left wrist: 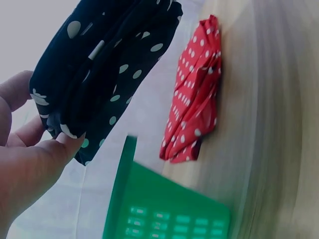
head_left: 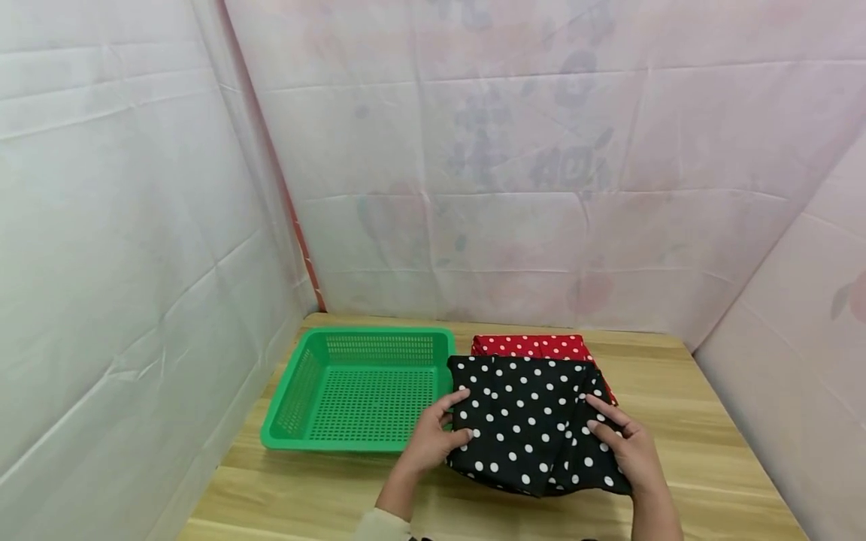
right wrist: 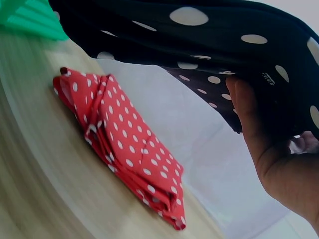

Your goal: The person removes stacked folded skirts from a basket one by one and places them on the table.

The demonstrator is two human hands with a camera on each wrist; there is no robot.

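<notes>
A folded black cloth with white polka dots (head_left: 521, 421) is held up between both hands, raised off the table in the wrist views. My left hand (head_left: 433, 434) pinches its left edge, thumb and fingers on either side of the layered folds (left wrist: 99, 64). On the right edge, my right hand (head_left: 625, 443) grips the cloth, with fingers under it in the right wrist view. Behind and below it lies a folded red cloth with white dots (head_left: 531, 346), partly hidden in the head view and seen whole on the table in the right wrist view (right wrist: 124, 144).
A green plastic basket (head_left: 358, 445) with slotted walls stands on the wooden table (head_left: 704, 451), left of the cloths. Nothing lies inside it. Pale fabric walls (head_left: 501, 225) enclose the table at the back and both sides.
</notes>
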